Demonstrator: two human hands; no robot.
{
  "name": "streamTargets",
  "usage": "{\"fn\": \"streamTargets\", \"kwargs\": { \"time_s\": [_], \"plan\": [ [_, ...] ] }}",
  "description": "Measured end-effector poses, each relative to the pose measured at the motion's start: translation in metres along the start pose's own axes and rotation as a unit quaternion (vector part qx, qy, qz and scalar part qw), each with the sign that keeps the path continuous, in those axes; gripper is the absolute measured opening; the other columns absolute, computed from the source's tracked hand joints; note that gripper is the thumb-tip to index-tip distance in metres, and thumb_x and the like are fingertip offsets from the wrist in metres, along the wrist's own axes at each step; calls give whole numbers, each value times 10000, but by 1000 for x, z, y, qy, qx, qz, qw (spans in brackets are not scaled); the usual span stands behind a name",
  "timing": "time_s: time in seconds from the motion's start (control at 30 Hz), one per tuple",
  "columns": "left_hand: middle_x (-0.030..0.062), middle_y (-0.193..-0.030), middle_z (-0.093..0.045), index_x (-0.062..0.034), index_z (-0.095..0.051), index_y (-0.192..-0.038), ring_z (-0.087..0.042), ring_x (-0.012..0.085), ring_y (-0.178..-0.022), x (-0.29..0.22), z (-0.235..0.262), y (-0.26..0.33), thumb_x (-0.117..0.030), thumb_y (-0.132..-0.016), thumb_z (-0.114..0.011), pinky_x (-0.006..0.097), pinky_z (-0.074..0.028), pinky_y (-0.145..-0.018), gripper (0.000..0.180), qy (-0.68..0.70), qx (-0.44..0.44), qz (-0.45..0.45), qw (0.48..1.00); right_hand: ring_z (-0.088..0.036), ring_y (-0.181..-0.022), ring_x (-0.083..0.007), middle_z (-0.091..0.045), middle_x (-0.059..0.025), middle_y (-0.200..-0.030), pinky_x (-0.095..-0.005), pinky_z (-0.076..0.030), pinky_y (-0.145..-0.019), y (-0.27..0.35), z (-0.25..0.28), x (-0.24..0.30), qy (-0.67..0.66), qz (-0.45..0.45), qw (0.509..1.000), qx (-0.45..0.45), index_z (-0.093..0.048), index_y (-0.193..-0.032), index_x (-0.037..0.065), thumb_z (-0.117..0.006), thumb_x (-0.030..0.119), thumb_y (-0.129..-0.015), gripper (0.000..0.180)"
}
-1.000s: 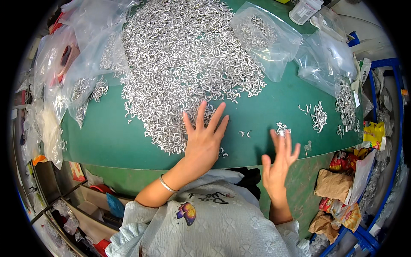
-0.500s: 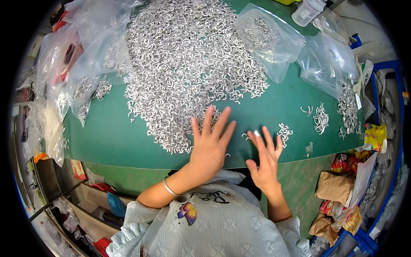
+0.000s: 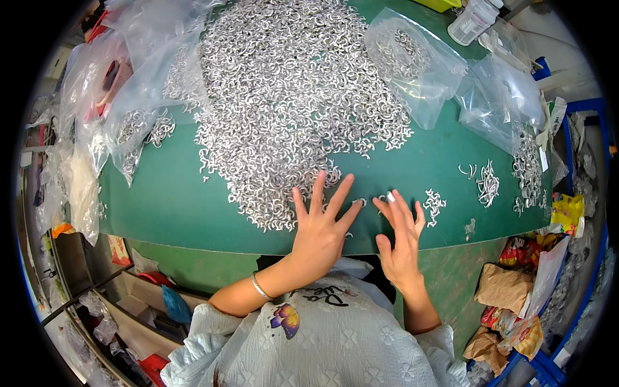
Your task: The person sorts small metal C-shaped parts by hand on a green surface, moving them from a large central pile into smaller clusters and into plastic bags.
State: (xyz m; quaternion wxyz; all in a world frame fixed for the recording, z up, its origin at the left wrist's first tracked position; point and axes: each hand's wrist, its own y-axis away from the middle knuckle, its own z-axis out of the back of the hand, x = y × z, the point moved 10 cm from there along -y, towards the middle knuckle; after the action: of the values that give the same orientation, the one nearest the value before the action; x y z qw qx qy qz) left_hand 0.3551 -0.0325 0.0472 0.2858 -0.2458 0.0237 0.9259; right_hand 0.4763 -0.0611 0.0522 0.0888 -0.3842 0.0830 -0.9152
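— Fingers first: how do they sit?

— Spread, both sets. My left hand [image 3: 320, 229] lies flat on the green table mat [image 3: 174, 200], palm down, fingers fanned, gripping nothing. Its fingertips touch the near edge of the big heap of small silver C-shaped metal clips [image 3: 290, 97]. My right hand [image 3: 401, 238] is flat just beside it, fingers apart too, with nothing held.

— Why flat rather than pinching?

— My guess is that an open palm covers more clips at once and slides them across the mat. A few loose clips [image 3: 361, 202] lie between my two hands, right at the fingertips.

— And the small bunches off to your right?

— Little separate clusters of the same clips [image 3: 488, 182] sit well apart from the heap, near the mat's right edge. They look set aside from the main pile, though I cannot tell on what ground.

— What surrounds the heap?

— Clear plastic bags [image 3: 412, 61], some with clips inside, lie at the far side and along the left, mouths towards the pile. A clear plastic bottle with a white cap [image 3: 474, 19] stands at the far right corner, out of reach. A thin silver bangle [image 3: 260, 286] rides on my left wrist.
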Motion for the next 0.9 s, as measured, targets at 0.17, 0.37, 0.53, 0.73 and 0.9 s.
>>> {"fn": "streamTargets", "kwargs": {
  "time_s": [0.17,0.37,0.53,0.73,0.9],
  "plan": [
    [163,-1536,-287,-74,-628,-1212,-170,487,-1428,16,6,2,-4,-805,-643,756,-130,-1036,413,8,-27,38,999,-412,-1359,-368,-645,-89,-1266,-643,-124,-1091,-9,-9,10,7,18,999,38,-416,-1396,-12,-557,310,-954,565],
    [162,-1544,-282,-63,-643,-1193,-156,490,-1434,15,13,2,-10,-813,-644,758,-111,-1041,383,24,-30,34,999,-428,-1349,-351,-659,-77,-1238,-633,-142,-1090,-6,-2,1,73,9,997,21,-463,-1358,-9,-521,341,-972,524],
    [161,-1553,-274,-61,-660,-1160,-151,484,-1440,13,10,2,-21,-825,-648,753,-94,-1049,338,29,-35,31,998,-426,-1352,-346,-645,-62,-1265,-629,-139,-1093,-9,-8,13,39,24,998,36,-478,-1345,0,-530,339,-964,512],
    [156,-1545,-296,-59,-665,-1118,-171,470,-1441,20,17,2,-63,-814,-693,751,-94,-1049,305,54,-59,38,996,-437,-1347,-353,-664,-65,-1238,-623,-133,-1099,-7,-1,7,17,31,999,18,-481,-1343,-7,-564,271,-939,497],
    [161,-1502,-347,-51,-666,-1024,-200,464,-1432,5,7,-17,-112,-784,-746,750,-112,-1048,261,64,-69,22,995,-463,-1323,-352,-677,-101,-1207,-589,-152,-1102,-5,7,1,-5,-5,1000,-29,-503,-1311,-7,-396,356,-1036,468]
  ]
}}
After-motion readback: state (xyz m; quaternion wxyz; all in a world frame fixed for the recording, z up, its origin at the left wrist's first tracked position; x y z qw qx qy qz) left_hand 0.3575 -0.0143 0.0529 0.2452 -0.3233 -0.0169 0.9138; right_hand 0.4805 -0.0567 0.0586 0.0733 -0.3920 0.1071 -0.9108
